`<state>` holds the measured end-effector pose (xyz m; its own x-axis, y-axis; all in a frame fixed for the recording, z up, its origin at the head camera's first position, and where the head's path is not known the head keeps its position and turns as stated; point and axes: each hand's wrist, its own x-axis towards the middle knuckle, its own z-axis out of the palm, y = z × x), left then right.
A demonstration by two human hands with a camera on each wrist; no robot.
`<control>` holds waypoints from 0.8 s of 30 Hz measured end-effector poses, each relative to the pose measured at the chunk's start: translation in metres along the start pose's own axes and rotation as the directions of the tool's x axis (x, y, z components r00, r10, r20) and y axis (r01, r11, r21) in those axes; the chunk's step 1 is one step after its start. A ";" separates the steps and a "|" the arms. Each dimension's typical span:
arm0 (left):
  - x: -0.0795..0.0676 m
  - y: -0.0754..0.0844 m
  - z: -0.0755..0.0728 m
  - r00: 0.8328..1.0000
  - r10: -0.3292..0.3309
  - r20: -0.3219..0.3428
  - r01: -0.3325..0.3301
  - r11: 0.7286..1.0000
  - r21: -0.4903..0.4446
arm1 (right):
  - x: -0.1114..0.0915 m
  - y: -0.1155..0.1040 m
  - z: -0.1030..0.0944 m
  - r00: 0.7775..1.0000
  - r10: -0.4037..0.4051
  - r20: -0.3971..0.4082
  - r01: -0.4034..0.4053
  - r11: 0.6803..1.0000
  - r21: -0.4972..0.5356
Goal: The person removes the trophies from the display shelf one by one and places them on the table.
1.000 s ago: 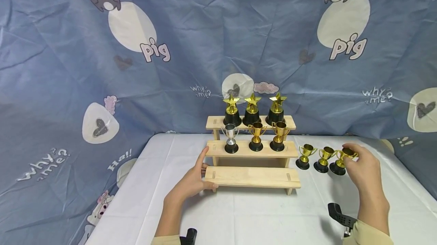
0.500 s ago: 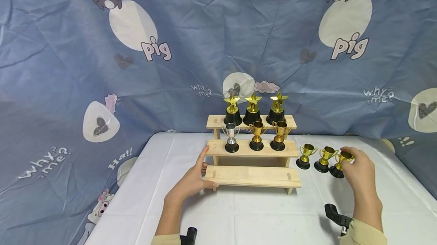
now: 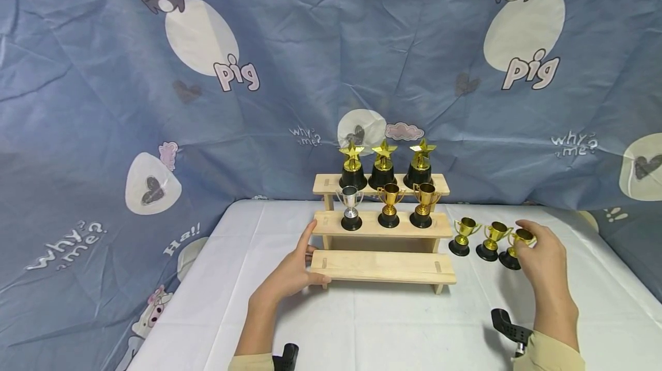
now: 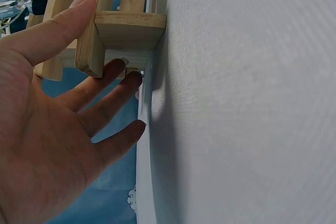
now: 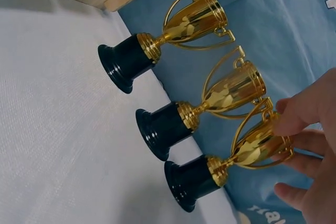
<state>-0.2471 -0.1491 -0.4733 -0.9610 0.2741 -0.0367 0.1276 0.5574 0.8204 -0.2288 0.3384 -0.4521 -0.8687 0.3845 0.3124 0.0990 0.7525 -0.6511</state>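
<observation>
My left hand holds the left end of a three-tier wooden display stand. Its thumb rests on the front edge of the lowest step and the index finger reaches up to the middle one; the left wrist view shows the other fingers spread beside the end. My right hand pinches the cup of the rightmost small gold trophy between thumb and fingers. The trophy's black base stands at the table. Two matching trophies, one in the middle and one nearest the stand, stand upright to its left.
Three star trophies fill the top step. On the middle step are a silver cup trophy and two bronze-gold ones. A white cloth covers the table; a blue printed curtain hangs behind.
The right hand has shifted slightly left and toward me, and the rightmost trophy has moved a little the same way beside its neighbour. The left hand stays on the stand.
</observation>
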 end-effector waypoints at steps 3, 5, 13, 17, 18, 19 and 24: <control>0.000 -0.001 0.000 1.000 0.000 0.000 0.000 1.000 0.001 | 0.001 -0.003 -0.001 0.999 -0.032 -0.017 0.032 0.999 0.005; 0.000 0.000 0.000 1.000 -0.001 -0.001 0.001 1.000 0.002 | 0.001 -0.007 -0.002 0.998 -0.056 -0.032 0.056 0.998 0.011; 0.000 0.001 0.001 1.000 -0.004 -0.003 0.004 1.000 -0.002 | -0.001 -0.030 -0.003 0.998 -0.062 -0.021 0.063 0.997 0.035; -0.001 0.002 0.001 1.000 -0.006 -0.005 0.006 1.000 -0.007 | -0.001 -0.037 -0.006 0.996 -0.091 -0.026 0.092 0.995 0.045; -0.001 0.002 0.000 1.000 -0.007 -0.006 0.007 1.000 -0.008 | -0.001 -0.038 -0.007 0.994 -0.104 -0.031 0.105 0.993 0.049; -0.001 0.002 0.000 1.000 -0.007 -0.004 0.007 1.000 -0.009 | -0.001 -0.040 -0.008 0.993 -0.115 -0.036 0.117 0.992 0.056; -0.001 0.002 0.000 1.000 -0.006 0.000 0.006 1.000 -0.009 | -0.002 -0.048 -0.012 0.986 -0.161 -0.046 0.164 0.983 0.087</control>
<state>-0.2458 -0.1486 -0.4719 -0.9617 0.2711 -0.0414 0.1200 0.5518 0.8253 -0.2257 0.3079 -0.4135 -0.8500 0.2826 0.4445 -0.0877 0.7561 -0.6485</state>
